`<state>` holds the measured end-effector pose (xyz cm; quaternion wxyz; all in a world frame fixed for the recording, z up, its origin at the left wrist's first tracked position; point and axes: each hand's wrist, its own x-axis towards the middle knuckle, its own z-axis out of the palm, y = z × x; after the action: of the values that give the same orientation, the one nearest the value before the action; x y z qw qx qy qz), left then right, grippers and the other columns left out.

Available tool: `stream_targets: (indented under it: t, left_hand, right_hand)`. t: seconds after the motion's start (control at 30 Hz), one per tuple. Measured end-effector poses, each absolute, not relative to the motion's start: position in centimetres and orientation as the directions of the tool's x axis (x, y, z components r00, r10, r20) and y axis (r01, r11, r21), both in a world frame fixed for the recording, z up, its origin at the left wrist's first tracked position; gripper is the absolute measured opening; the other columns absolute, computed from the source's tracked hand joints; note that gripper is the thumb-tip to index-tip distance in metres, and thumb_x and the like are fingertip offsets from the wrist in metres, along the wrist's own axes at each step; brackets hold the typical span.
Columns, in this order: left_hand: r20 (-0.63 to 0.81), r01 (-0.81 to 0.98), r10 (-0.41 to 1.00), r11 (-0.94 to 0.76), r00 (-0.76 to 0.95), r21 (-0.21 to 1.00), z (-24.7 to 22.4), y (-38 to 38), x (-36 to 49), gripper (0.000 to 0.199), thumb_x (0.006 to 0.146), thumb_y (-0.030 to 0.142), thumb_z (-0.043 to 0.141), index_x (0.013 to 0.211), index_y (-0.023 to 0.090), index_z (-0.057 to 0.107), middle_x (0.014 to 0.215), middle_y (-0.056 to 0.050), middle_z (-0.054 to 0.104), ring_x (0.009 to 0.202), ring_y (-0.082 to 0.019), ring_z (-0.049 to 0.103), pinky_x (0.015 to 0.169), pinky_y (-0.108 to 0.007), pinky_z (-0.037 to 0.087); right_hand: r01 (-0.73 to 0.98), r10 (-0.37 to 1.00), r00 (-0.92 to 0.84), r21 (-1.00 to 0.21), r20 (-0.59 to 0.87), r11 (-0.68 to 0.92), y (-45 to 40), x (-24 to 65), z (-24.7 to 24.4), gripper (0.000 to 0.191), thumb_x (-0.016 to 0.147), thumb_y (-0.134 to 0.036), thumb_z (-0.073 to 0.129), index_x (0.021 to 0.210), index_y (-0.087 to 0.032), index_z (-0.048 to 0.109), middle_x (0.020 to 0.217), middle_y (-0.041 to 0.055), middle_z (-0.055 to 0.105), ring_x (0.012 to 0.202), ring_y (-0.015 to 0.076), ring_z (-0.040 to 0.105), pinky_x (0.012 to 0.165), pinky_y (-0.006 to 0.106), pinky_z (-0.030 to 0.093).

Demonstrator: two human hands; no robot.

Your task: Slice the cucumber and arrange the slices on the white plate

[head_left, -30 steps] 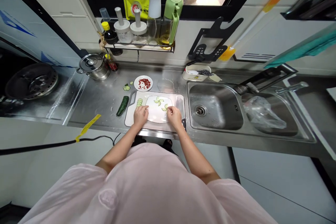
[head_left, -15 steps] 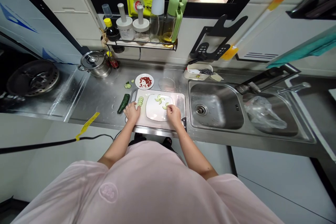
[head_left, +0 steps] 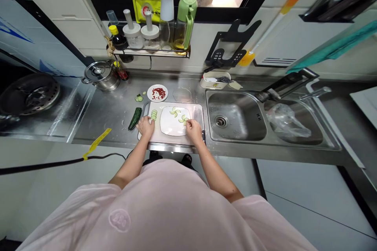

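My right hand [head_left: 193,130] is over the right rim of a white plate [head_left: 171,128], its fingertips pinched on a thin cucumber slice at the edge of a small cluster. That cluster of cucumber slices [head_left: 183,119] fans out like a pinwheel. Farther back on the plate lies a second pinwheel of slices [head_left: 174,112]. The plate rests on a pale cutting board [head_left: 196,110]. On the board's left side, my left hand [head_left: 145,127] lies with fingers stretched out, just below a row of overlapping slices [head_left: 154,114]. A cut cucumber [head_left: 135,118] is on the counter left of this hand.
A plate of red bits [head_left: 158,93] stands behind the board, cucumber scraps [head_left: 138,98] beside it. A knife handle [head_left: 203,136] shows by my right wrist. The sink [head_left: 238,119] is to the right; a pot [head_left: 101,76] and pan [head_left: 29,93] are to the left.
The right-hand cluster on the plate shows more slices in a fuller pinwheel. My right hand stays at the plate's right edge, and my left hand keeps its place. The whole view has shifted slightly.
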<state>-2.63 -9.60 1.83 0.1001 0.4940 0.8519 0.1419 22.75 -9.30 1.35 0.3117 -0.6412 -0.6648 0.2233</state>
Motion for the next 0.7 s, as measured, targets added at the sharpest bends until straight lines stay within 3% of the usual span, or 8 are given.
stream_targets:
  t: [0.27,0.47,0.6,0.7]
  left_hand:
    - [-0.005,0.768,0.859,0.460,-0.511,0.445,1.9,-9.5,-2.3,0.017,0.082,0.031,0.052,0.094,0.022,0.060,0.100,-0.010,0.065,0.100,-0.028,0.054,0.086,-0.040,0.032]
    - [-0.001,0.675,0.861,0.401,-0.509,0.620,1.7,-9.1,-3.0,0.011,0.078,0.029,0.056,0.085,0.022,0.061,0.084,-0.004,0.067,0.081,-0.021,0.058,0.078,-0.032,0.036]
    - [-0.032,0.512,0.866,0.325,-0.499,0.795,2.0,-8.5,-3.7,0.013,0.072,0.031,0.061,0.080,0.021,0.061,0.075,-0.001,0.064,0.066,-0.015,0.054,0.067,-0.027,0.038]
    - [-0.092,0.274,0.875,0.246,-0.475,0.930,3.1,-7.9,-3.8,0.019,0.065,0.032,0.067,0.076,0.019,0.060,0.071,0.000,0.061,0.062,-0.012,0.052,0.064,-0.024,0.040]
  right_hand:
    - [0.706,0.989,0.027,-0.703,0.148,0.085,-9.4,22.9,1.7,0.022,0.083,-0.022,0.044,0.088,-0.018,0.065,0.086,0.0070,0.065,0.078,0.0204,0.054,0.072,0.031,0.040]
    - [0.698,0.985,0.018,-0.708,0.170,0.109,-9.4,23.1,1.8,0.022,0.083,-0.022,0.044,0.088,-0.018,0.065,0.086,0.0077,0.065,0.079,0.0209,0.055,0.074,0.032,0.042]
    - [0.687,0.978,0.020,-0.714,0.209,0.138,-9.4,23.2,2.7,0.022,0.085,-0.023,0.043,0.089,-0.018,0.064,0.087,0.0082,0.065,0.079,0.0211,0.055,0.075,0.033,0.043]
    - [0.671,0.972,0.011,-0.722,0.234,0.166,-9.6,22.8,3.7,0.021,0.085,-0.024,0.044,0.089,-0.018,0.064,0.086,0.0078,0.065,0.078,0.0210,0.056,0.075,0.033,0.043]
